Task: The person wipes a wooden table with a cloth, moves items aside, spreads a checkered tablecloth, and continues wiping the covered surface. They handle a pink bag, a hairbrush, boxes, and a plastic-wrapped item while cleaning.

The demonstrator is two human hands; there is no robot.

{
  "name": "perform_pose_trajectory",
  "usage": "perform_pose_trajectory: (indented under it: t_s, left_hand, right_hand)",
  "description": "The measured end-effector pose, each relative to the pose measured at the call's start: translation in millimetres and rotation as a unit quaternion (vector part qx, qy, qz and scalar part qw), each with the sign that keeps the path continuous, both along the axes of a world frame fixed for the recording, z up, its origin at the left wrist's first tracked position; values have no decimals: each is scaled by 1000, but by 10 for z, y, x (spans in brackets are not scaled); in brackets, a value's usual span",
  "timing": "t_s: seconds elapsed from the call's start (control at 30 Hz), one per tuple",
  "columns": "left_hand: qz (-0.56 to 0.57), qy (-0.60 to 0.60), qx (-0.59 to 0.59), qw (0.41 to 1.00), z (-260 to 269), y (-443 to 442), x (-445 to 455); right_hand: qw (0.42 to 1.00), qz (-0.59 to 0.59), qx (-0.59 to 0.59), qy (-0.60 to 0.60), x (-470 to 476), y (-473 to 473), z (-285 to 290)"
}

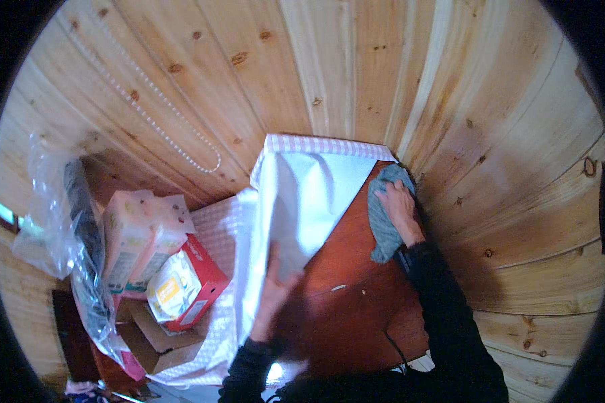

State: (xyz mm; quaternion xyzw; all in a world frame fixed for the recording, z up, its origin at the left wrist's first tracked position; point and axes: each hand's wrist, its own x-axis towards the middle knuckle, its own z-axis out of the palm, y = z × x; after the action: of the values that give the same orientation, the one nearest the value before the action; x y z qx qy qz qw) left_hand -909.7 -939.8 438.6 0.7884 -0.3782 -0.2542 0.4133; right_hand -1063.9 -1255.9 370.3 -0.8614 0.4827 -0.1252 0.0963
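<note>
My right hand [399,207] presses on a crumpled grey-green cloth [387,237] at the far right corner of a reddish-brown wooden tabletop [353,307]. A pink-and-white checked table cover [327,144] is folded back over itself, so its white underside [310,201] faces up and the wood to its right is bare. My left hand [275,294], slightly blurred, is at the edge of the folded cover; its fingers lie against the white underside, and whether they pinch it is hard to tell. Small pale marks show on the wood.
On the cover's left part stand a red box [209,277] with a white package [174,287], an open cardboard box [154,347] and wrapped packs [131,226]. Clear plastic [55,226] hangs at the left. Plank walls surround the table; a beaded string [174,143] hangs there. A dark cable [396,345] lies near me.
</note>
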Motion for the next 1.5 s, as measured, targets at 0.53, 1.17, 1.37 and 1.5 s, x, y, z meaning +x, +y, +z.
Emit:
perform_pose_trajectory:
  t_s: [0.53, 1.17, 1.37, 1.5]
  left_hand:
    - [-109, 248, -41, 962, -79, -496, -79]
    - [142, 563, -172, 796, -467, -560, -119]
    - [135, 577, -144, 792, -485, -538, -29]
    - [149, 582, -125, 789, -462, -553, 4]
  right_hand:
    - [957, 247, 141, -59, -805, 1630, 406]
    - [953, -38, 177, -243, 220, -1102, -317]
    - [945, -155, 91, -275, 335, -1269, -558]
    - [899, -133, 25, -417, 392, -1235, -630]
